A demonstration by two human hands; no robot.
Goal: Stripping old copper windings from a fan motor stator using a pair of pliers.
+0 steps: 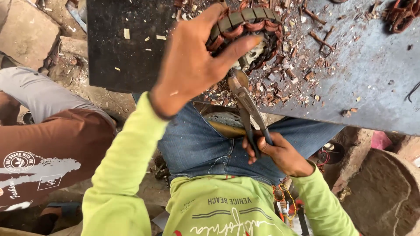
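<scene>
Stator (247, 30) under left grip (192, 65), pliers (246, 102) below.

Stator (247, 37): on bench (372, 78), under left hand (192, 65). Pliers (247, 105): before stator, jaws at its near edge, handles in right hand (280, 153). Wire scraps (302, 74): right of stator.

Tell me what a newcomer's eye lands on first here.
First, the left hand at top centre, gripping a round motor stator wound with copper wire. Just below, the right hand squeezes pliers whose nose bites into the winding. Copper scraps litter the grey metal table around it.
</scene>
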